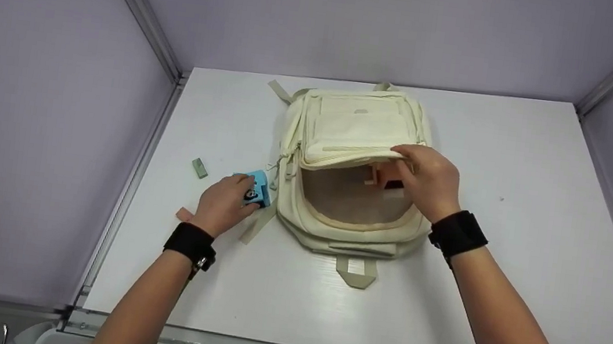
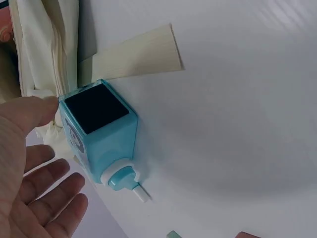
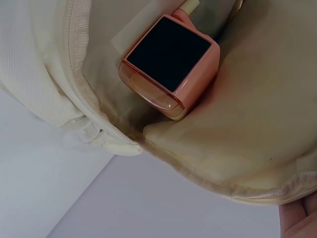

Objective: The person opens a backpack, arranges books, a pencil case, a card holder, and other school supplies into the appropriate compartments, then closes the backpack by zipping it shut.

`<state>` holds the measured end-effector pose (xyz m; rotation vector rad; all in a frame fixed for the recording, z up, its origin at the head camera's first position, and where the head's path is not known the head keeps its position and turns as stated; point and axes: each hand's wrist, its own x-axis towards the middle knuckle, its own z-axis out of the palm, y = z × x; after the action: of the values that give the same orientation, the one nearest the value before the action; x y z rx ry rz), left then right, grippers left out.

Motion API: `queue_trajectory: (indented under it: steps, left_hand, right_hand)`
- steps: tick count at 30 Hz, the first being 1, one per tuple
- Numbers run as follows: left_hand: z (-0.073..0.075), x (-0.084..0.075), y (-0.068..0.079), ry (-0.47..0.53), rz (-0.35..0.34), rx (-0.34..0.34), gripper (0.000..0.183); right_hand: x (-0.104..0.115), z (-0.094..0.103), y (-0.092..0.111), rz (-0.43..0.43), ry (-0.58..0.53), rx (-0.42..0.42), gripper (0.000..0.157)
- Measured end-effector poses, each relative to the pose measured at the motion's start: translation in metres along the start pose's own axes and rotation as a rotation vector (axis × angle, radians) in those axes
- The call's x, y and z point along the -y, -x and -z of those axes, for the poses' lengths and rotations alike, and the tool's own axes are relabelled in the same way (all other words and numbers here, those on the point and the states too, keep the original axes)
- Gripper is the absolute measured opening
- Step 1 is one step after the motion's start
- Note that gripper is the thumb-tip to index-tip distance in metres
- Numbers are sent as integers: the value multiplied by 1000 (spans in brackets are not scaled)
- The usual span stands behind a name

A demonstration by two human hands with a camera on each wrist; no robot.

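Note:
A cream backpack point(image 1: 362, 123) lies on the white table with its main compartment unzipped. My right hand point(image 1: 431, 178) pinches the edge of its front flap and holds it raised; in the right wrist view only some fingers point(image 3: 299, 218) show at the zipper edge. Inside the bag sits a pink crank pencil sharpener point(image 3: 200, 74) with a dark panel. Left of the bag lies a blue crank pencil sharpener point(image 2: 111, 139), also with a dark panel. Around its near side my left hand point(image 1: 224, 203) reaches, the fingers loosely spread and the thumb at its edge in the left wrist view.
Farther left on the table are a small green block point(image 1: 199, 167) and a small pink block point(image 1: 184, 214), partly behind the left hand. A strap point(image 1: 257, 227) trails from the bag beside the blue sharpener. Lilac panels with metal rails border the table.

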<state>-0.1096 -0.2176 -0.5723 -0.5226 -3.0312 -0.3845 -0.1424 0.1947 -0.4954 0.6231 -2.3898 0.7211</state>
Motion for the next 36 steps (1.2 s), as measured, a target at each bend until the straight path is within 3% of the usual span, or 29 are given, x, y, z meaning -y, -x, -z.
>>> queue_trajectory:
  steps: [4, 9, 16, 21, 26, 31, 36]
  left_hand:
    - [-4, 12, -13, 17, 39, 88, 91]
    - [-12, 23, -17, 66, 86, 176, 95]
    - [-14, 25, -10, 174, 128, 164, 92]
    - [-5, 17, -1, 186, 139, 140, 90]
    - [15, -12, 9, 172, 38, 72, 90]
    - [40, -62, 15, 168, -136, 15, 89]
    - [51, -110, -4, 148, -295, 9, 90]
  right_hand:
    - [0, -1, 0, 0, 8, -5, 19]
    - [3, -4, -1, 7, 16, 3, 18]
    - [7, -8, -4, 11, 4, 11, 19]
    - [8, -8, -4, 13, 2, 3, 18]
    - [9, -6, -4, -1, 4, -12, 17]
    - [11, -5, -6, -25, 2, -9, 16]
    - [10, -4, -8, -29, 1, -18, 17]
